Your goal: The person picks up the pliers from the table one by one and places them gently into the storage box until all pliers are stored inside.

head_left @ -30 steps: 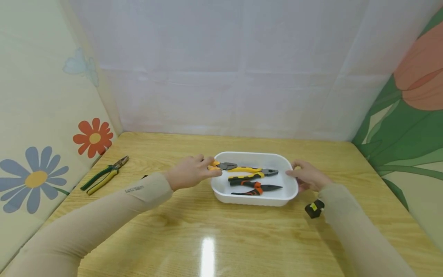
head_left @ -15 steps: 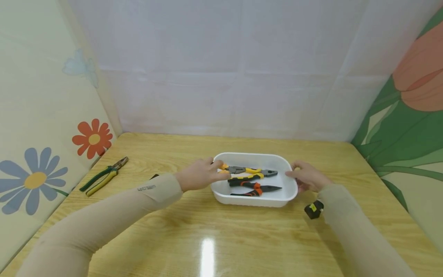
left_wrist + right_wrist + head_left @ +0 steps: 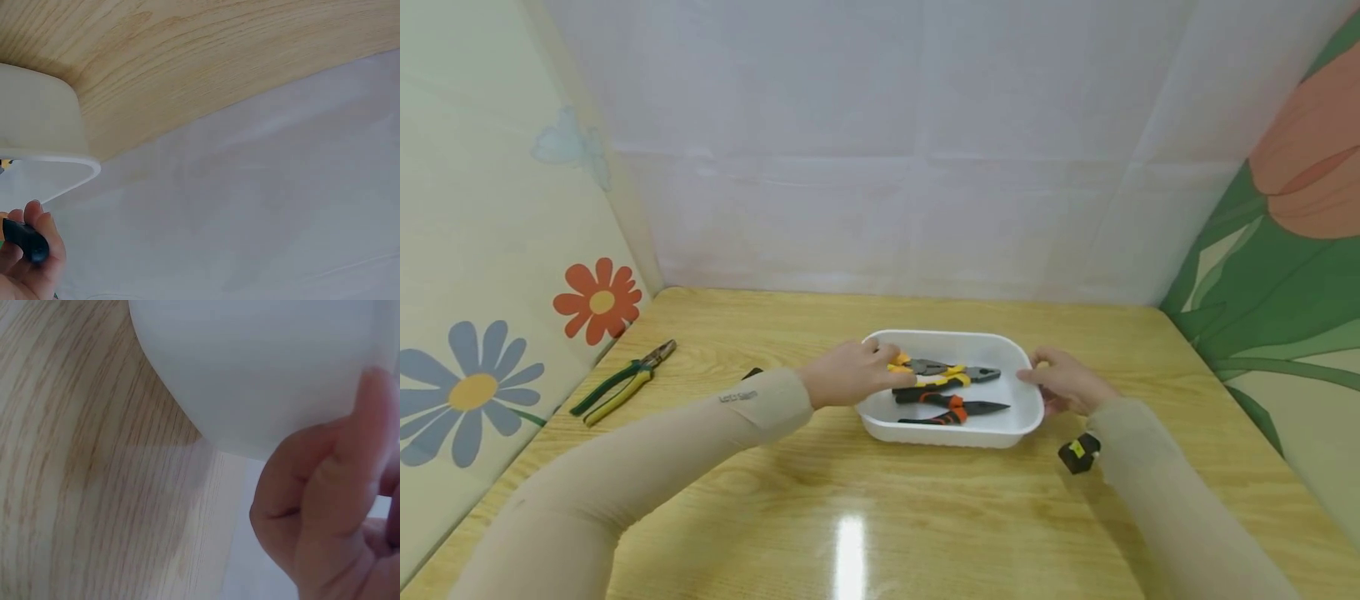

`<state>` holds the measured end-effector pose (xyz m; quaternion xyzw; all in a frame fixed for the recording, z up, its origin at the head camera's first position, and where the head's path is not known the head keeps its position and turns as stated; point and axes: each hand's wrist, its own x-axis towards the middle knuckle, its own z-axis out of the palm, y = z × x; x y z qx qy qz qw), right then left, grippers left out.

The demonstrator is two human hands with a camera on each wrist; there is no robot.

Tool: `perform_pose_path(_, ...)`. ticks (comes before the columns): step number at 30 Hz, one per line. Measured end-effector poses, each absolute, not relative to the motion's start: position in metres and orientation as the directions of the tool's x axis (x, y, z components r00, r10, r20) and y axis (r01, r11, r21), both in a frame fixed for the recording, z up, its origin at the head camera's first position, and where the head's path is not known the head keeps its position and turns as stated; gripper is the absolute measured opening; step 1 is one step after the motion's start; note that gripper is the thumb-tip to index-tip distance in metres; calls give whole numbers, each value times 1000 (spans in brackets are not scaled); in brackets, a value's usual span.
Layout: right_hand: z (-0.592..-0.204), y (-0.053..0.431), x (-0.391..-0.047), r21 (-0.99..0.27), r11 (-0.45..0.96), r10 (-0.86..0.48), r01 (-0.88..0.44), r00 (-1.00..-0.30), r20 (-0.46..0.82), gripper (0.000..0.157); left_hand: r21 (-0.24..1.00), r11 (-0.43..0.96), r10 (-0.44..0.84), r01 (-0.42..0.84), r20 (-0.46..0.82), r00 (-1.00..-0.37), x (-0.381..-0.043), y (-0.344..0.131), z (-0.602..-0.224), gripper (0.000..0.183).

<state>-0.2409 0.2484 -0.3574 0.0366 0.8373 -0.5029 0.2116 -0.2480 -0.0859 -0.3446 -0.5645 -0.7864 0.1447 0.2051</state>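
Orange-yellow-handled grey metal pliers (image 3: 927, 367) are held in my left hand (image 3: 852, 373) over the left part of the white rounded plastic tray (image 3: 940, 435), whose right end my right hand (image 3: 1066, 381) pinches, presumably to steady it.

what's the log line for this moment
left hand: holds yellow-handled pliers over white tray | right hand: grips tray | inside: black-yellow pliers, black-orange pliers

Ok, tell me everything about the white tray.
The white tray looks like smooth plastic, oblong and open-topped with rounded corners. It stands upright on the wooden table; yellow-black combination pliers and orange-black long-nose pliers lie inside. The right hand grips its right end. The left hand, holding a third pair, is over its left end; contact unclear.
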Motion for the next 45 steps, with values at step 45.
perform_pose_path(45, -357, 246, -240, -820, 503, -134, 273, -913, -386, 15, -566, 156, 967, 809, -78, -241, -259, -20, -340, 32)
